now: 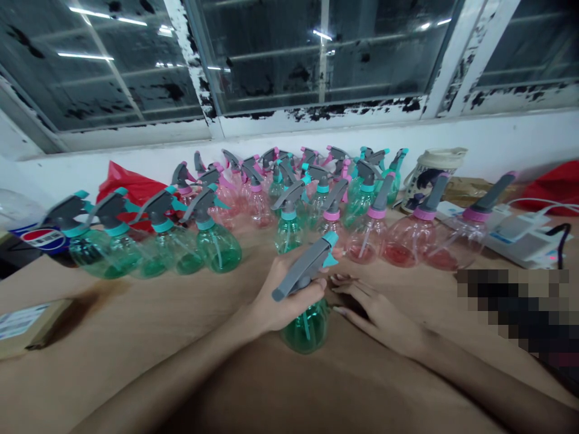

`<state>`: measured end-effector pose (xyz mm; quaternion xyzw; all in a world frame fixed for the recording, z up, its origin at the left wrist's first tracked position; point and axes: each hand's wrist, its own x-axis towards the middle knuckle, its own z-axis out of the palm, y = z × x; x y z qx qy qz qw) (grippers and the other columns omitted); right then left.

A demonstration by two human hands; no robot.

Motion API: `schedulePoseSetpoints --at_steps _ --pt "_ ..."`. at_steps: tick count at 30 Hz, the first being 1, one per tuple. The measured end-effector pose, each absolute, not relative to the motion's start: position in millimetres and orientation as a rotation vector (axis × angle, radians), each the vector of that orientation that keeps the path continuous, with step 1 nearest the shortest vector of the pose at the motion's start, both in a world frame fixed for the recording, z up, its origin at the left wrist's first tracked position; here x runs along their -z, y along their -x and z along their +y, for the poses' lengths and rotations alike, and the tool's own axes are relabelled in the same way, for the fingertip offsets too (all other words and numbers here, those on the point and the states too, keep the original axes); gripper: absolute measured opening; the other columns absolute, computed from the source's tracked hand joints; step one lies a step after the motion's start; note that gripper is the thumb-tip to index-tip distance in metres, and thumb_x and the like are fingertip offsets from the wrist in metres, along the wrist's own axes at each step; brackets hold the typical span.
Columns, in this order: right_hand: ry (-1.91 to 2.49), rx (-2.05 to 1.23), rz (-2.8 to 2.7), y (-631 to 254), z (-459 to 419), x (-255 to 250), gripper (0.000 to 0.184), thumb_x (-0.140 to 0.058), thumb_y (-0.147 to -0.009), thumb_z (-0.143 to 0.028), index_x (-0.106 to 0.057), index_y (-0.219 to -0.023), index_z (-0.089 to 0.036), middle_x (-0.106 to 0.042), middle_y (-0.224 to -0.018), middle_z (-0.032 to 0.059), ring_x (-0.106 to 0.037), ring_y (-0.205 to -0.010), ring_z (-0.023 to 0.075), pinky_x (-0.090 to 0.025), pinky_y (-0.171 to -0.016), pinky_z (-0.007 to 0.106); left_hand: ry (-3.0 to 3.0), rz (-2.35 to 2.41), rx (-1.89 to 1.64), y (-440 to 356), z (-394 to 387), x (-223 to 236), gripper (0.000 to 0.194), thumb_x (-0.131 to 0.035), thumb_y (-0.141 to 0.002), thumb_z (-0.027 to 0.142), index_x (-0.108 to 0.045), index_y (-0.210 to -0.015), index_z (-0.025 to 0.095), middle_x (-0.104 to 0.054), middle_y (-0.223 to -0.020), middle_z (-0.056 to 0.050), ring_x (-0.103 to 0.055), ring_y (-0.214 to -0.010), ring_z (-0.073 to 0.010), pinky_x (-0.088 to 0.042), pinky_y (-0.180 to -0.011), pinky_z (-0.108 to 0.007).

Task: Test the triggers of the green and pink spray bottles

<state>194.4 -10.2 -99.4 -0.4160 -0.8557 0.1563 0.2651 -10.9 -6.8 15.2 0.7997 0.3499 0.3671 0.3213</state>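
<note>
My left hand (283, 298) is closed round the neck of a green spray bottle (306, 328) with a grey trigger head (304, 270) and teal nozzle, standing on the brown table (136, 349). To the right of the bottle my right hand (371, 304) lies flat on the table with its fingers stretched toward the bottle's base, holding nothing.
Several green spray bottles (212, 241) stand in a row at the left, and several pink ones (407, 238) at the right and back. A red bag (126, 184), a patterned mug (429, 175), a white power strip (520, 238) and a cardboard box (27, 325) ring the table.
</note>
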Motion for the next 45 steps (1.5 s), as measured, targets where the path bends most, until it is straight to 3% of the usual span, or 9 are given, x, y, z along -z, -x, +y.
schedulePoseSetpoints --at_steps 9,20,25,36,45 --pt "1.104 -0.422 -2.298 -194.5 -10.4 97.7 0.033 -0.046 -0.086 -0.032 -0.046 -0.118 -0.022 -0.054 -0.122 0.0079 -0.046 -0.117 0.0213 -0.039 -0.098 0.043 -2.155 1.017 -0.995 9.8 -7.9 -16.1 0.005 -0.05 -0.07 0.02 -0.051 -0.065 0.02 -0.055 -0.067 0.0 -0.051 -0.06 -0.0139 -0.045 -0.059 -0.027" --pt "1.103 -0.411 -2.288 -194.0 -9.8 100.2 0.033 -0.047 -0.086 -0.032 -0.047 -0.118 -0.022 -0.055 -0.121 0.0074 -0.047 -0.116 0.0202 -0.039 -0.098 0.041 -2.176 1.035 -0.95 10.3 -7.5 -16.6 0.015 -0.046 -0.069 0.019 -0.055 -0.08 0.021 -0.055 -0.071 0.001 -0.048 -0.057 -0.0131 -0.042 -0.057 -0.028" --pt "1.115 -0.403 -2.288 -193.9 -10.2 99.1 0.034 -0.046 -0.086 -0.032 -0.046 -0.119 -0.022 -0.055 -0.121 0.0075 -0.046 -0.117 0.0203 -0.038 -0.099 0.043 -2.171 1.025 -0.996 9.9 -7.2 -18.3 0.004 -0.047 -0.069 0.02 -0.051 -0.07 0.021 -0.053 -0.07 0.0 -0.049 -0.063 -0.0148 -0.043 -0.062 -0.029" --pt "1.127 -0.388 -2.313 -193.9 -10.9 96.8 0.035 -0.046 -0.087 -0.032 -0.045 -0.12 -0.021 -0.053 -0.124 0.0085 -0.045 -0.118 0.0215 -0.038 -0.099 0.044 -2.183 1.019 -0.902 12.9 -6.6 -19.6 0.009 -0.045 -0.071 0.02 -0.053 -0.073 0.021 -0.048 -0.057 0.003 -0.048 -0.056 -0.0141 -0.04 -0.051 -0.026" --pt "1.107 -0.292 -2.366 -194.4 -11.5 100.5 0.048 -0.045 -0.087 -0.038 -0.039 -0.13 -0.019 -0.049 -0.13 0.0095 -0.04 -0.123 0.0227 -0.034 -0.102 0.046 -2.104 0.954 -0.989 9.1 -7.8 -18.8 0.009 -0.05 -0.07 0.017 -0.053 -0.078 0.021 -0.057 -0.074 0.0 -0.055 -0.064 -0.0151 -0.045 -0.062 -0.029"
